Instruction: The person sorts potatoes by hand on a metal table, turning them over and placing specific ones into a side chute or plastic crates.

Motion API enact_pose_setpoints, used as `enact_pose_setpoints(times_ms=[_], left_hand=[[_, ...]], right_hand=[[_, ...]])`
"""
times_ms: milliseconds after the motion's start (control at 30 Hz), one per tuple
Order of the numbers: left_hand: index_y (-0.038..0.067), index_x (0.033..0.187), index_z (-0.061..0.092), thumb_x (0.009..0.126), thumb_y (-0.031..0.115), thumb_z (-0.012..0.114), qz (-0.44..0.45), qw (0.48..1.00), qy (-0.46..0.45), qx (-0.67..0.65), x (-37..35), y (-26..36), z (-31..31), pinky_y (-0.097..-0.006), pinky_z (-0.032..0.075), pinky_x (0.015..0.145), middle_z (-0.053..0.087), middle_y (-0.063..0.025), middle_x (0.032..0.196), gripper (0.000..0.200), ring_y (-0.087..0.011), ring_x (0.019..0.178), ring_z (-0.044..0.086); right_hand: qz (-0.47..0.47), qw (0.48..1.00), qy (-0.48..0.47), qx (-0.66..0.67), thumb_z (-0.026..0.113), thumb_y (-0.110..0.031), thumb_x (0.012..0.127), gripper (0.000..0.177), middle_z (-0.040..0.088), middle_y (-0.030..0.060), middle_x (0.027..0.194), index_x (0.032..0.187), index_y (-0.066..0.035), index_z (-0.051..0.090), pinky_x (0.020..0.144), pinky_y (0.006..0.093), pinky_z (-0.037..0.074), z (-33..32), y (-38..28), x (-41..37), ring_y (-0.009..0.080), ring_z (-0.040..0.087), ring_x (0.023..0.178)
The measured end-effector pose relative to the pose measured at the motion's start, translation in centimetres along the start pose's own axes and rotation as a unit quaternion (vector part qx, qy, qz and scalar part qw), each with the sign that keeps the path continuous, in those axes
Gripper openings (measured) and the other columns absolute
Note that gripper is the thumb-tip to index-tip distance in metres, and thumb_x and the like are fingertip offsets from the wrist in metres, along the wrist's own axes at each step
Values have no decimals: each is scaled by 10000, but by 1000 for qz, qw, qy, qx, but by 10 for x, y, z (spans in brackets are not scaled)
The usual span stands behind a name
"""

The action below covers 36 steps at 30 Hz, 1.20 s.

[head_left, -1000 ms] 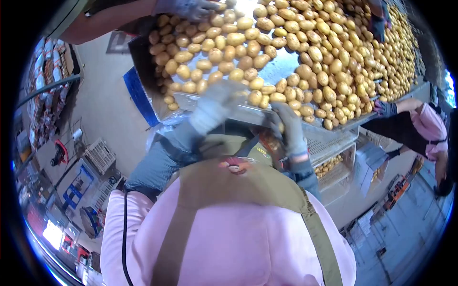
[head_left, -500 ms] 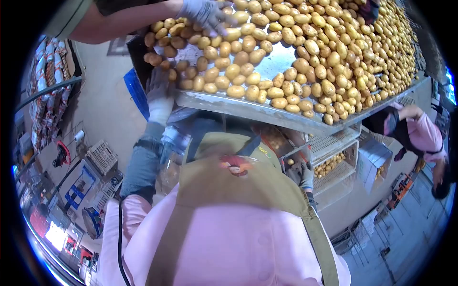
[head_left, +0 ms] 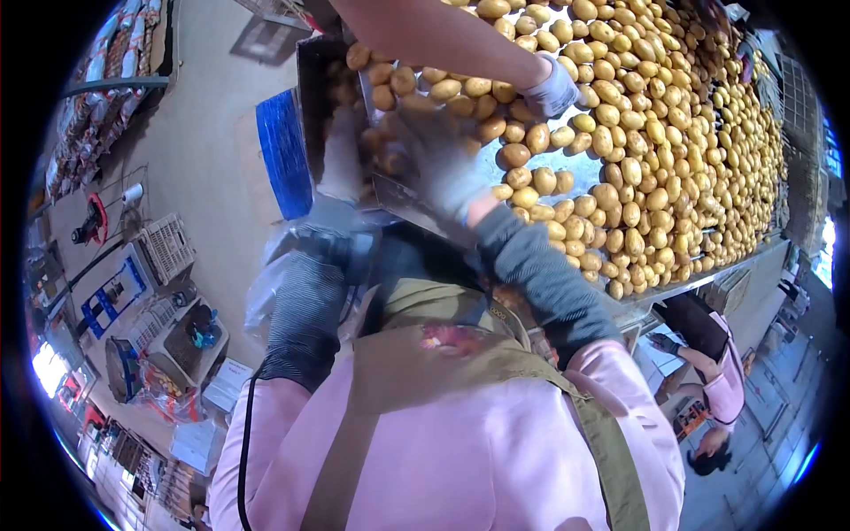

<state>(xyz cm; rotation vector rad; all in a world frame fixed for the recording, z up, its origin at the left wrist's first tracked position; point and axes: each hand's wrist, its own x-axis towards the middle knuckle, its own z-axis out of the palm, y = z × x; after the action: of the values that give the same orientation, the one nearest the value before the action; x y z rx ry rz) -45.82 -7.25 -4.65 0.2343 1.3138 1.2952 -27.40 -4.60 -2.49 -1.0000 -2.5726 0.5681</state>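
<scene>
Many yellow potatoes point(head_left: 633, 168) cover a metal sorting table point(head_left: 580, 177) in front of me. My left hand point(head_left: 343, 157), in a pale glove, is at the table's left end, beside the dark end wall. My right hand point(head_left: 443, 159), also gloved, reaches over the near left corner among potatoes. Both hands are smeared by motion, so their fingers and any potatoes in them cannot be made out. Another person's gloved hand point(head_left: 553, 88) reaches across from the far side and touches potatoes, just beyond my right hand.
A blue panel point(head_left: 285, 155) stands by the table's left end, with clear plastic point(head_left: 274, 274) below it. Crates point(head_left: 164, 248) and a tub point(head_left: 190, 341) are on the floor at left, with filled bags point(head_left: 102, 88) behind. Another person point(head_left: 717, 372) is at right.
My right hand has come up from the crates below the table to the potatoes at its left end. The other person's hand has moved right across the potatoes. My view has shifted.
</scene>
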Motion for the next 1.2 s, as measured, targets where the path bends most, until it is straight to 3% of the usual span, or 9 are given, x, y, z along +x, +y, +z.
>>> enact_pose_setpoints(times_ms=[200,333,467,600,733,933,1033,1133,1200], left_hand=[[34,1511,429,1090,410,431,5,1000,7,5,16,25,10,-309,402,1112,516,-101,1468,564,-188,1323,500],[11,1429,519,1031,360,580,94,977,68,179,28,-1,-11,-290,463,997,633,-101,1291,532,-183,1140,598],[-20,1415,547,1022,278,578,30,990,51,130,7,-20,-27,-302,442,1057,622,-113,1333,494,-202,1223,577],[-37,1447,509,978,159,568,-14,999,31,27,-11,5,-6,-316,447,1073,567,-138,1434,511,-237,1285,560],[16,1499,446,993,422,606,106,981,-18,164,28,9,-28,-342,450,1078,531,-135,1466,668,-243,1331,529],[33,1474,455,987,574,585,-36,989,100,107,31,21,13,-346,493,1024,579,-111,1353,740,-232,1221,587],[27,1398,565,982,437,616,118,972,27,203,26,-14,-26,-324,478,1055,584,-124,1382,586,-224,1248,578],[-11,1394,579,919,255,669,9,998,11,67,-12,2,-6,-319,458,1068,592,-124,1409,552,-244,1253,579],[-24,1410,562,897,201,690,-54,993,41,91,-12,-3,-12,-309,459,1052,599,-117,1402,575,-235,1233,587]], right_hand=[[226,962,-109,112,584,-296,974,437,636,164,1250,1350,-76,552,1107,448,394,12,52,102,308,573,1239],[-41,989,-23,-141,624,-464,931,597,512,187,1464,1398,-98,562,1059,507,459,3,6,29,361,477,1360],[272,950,-149,26,645,-382,895,612,411,179,1514,1421,-97,511,1185,547,260,-35,-7,-21,376,310,1464],[52,994,-55,-74,659,-305,843,609,428,178,1454,1376,-53,509,1135,562,273,-3,-1,-26,355,360,1408],[31,993,-43,-105,688,-386,862,613,543,151,1422,1402,-123,570,1107,640,354,2,26,19,364,480,1350],[18,997,-34,-59,656,-388,882,532,508,89,1476,1374,-190,607,1150,637,272,49,38,48,388,419,1380],[44,997,-64,-26,629,-372,901,529,494,142,1471,1384,-163,585,1139,625,288,3,-16,-13,444,411,1369],[270,954,-113,-64,632,-374,899,564,475,223,1463,1398,-123,556,1151,626,261,-30,-4,-73,508,351,1396],[238,964,-59,-101,628,-362,907,515,472,222,1451,1348,-102,571,1140,634,268,-24,3,-86,526,362,1375]])
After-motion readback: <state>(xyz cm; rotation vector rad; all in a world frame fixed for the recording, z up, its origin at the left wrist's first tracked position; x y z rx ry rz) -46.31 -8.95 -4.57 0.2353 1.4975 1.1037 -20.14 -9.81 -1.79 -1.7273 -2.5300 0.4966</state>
